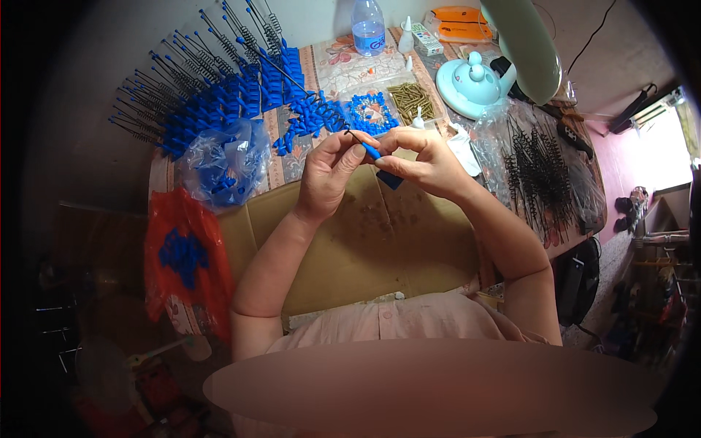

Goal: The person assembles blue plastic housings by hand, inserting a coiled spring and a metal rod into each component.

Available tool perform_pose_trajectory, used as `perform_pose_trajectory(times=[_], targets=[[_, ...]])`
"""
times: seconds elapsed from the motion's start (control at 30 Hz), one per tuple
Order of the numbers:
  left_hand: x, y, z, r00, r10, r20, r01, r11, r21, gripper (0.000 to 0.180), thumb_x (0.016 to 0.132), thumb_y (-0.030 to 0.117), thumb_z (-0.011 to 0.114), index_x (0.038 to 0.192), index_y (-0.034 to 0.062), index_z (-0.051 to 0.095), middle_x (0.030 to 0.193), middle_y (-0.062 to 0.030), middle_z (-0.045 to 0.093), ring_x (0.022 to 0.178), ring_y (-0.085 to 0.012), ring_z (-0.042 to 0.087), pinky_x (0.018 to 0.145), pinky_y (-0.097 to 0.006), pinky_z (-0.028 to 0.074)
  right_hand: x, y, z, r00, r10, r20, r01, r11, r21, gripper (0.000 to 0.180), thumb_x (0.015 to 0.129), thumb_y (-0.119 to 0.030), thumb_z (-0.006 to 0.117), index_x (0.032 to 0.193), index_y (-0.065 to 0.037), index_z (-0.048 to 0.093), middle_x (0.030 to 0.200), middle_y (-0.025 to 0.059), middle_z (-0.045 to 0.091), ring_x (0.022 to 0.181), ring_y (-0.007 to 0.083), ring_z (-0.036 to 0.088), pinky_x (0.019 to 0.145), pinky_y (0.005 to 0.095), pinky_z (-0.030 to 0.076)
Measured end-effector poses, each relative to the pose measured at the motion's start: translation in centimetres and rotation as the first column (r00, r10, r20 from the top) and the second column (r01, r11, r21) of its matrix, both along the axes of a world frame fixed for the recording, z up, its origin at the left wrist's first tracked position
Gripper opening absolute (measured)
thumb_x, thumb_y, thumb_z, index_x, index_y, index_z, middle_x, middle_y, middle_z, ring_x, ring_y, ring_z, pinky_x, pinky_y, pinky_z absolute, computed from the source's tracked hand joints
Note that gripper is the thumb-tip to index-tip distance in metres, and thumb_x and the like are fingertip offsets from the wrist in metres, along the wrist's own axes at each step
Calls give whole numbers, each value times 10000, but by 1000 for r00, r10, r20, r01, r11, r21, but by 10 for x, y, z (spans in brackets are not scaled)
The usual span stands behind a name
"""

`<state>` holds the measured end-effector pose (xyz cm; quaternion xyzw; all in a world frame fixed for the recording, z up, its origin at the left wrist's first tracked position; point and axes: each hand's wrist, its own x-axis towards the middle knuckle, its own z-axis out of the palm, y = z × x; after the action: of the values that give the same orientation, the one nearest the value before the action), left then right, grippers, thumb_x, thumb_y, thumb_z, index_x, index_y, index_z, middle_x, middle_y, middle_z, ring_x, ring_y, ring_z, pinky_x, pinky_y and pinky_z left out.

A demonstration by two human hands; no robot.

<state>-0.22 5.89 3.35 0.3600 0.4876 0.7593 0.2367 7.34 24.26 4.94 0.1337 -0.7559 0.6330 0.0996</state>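
Note:
My left hand point(327, 177) is closed, its thumb and fingers pinching a thin black wire with a coiled spring section point(321, 102). The wire slants up and away to the left. In a pinch, my right hand point(422, 162) grips a blue plastic piece point(372, 152) against the wire's near end. A dark blue flat square part point(391, 179) shows just below the fingers; whether it belongs to that piece I cannot tell. Beyond the hands lie loose blue pieces point(314, 115), small blue beads point(370, 113) and brass-coloured pins point(412, 101).
Cardboard point(350, 241) covers the near table. At left stand rows of blue pieces with coiled wires point(212, 102), a clear bag point(226, 164) and a red bag point(182, 233). Black coiled wires point(540, 175) lie right. A water bottle point(369, 33), glue bottle point(406, 36) and pale-blue lamp base point(471, 87) stand behind.

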Motion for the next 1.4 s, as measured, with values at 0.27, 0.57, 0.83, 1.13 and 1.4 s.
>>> perform_pose_trajectory(times=[0.27, 0.57, 0.83, 1.13, 1.4], targets=[[5, 1, 7, 992, 80, -101, -82, 996, -20, 144, 987, 89, 514, 1071, 15, 605, 1069, -69, 606, 1010, -139, 567, 968, -319, 426, -2, 7, -4, 958, 154, 244, -104, 973, -207, 143, 876, -143, 704, 918, -13, 663, 856, 18, 656, 806, 83, 607, 727, 251, 497], [10, 0, 3, 989, 131, -62, -135, 989, -66, 139, 977, 103, 541, 1060, 16, 611, 1050, -50, 611, 1014, -119, 542, 960, -302, 409, -1, 6, -3, 903, 290, 318, -149, 904, -401, 158, 909, -153, 670, 952, -1, 658, 868, 34, 679, 792, 89, 638, 726, 252, 524], [12, 1, 3, 991, 125, -41, -127, 990, -61, 125, 978, 92, 537, 1056, 22, 606, 1048, -35, 607, 997, -104, 542, 947, -284, 416, 0, 7, 0, 900, 306, 311, -159, 894, -419, 163, 905, -155, 676, 959, -3, 657, 874, 37, 680, 810, 98, 644, 741, 259, 526], [9, 1, 1, 983, 132, -125, -140, 988, -62, 123, 989, 67, 509, 1064, 22, 595, 1041, -37, 604, 999, -114, 552, 948, -288, 420, -2, 4, -3, 975, 108, 195, -79, 986, -149, 126, 865, -135, 702, 880, -14, 668, 823, -6, 641, 765, 73, 578, 714, 246, 476], [5, -1, -1, 986, 103, -134, -110, 993, -45, 118, 987, 68, 518, 1065, 32, 600, 1030, -43, 612, 1013, -123, 560, 957, -307, 424, 1, 3, 2, 998, 32, 56, -36, 998, 59, 132, 862, -118, 709, 912, -7, 658, 894, 24, 628, 869, 102, 571, 801, 275, 461]])
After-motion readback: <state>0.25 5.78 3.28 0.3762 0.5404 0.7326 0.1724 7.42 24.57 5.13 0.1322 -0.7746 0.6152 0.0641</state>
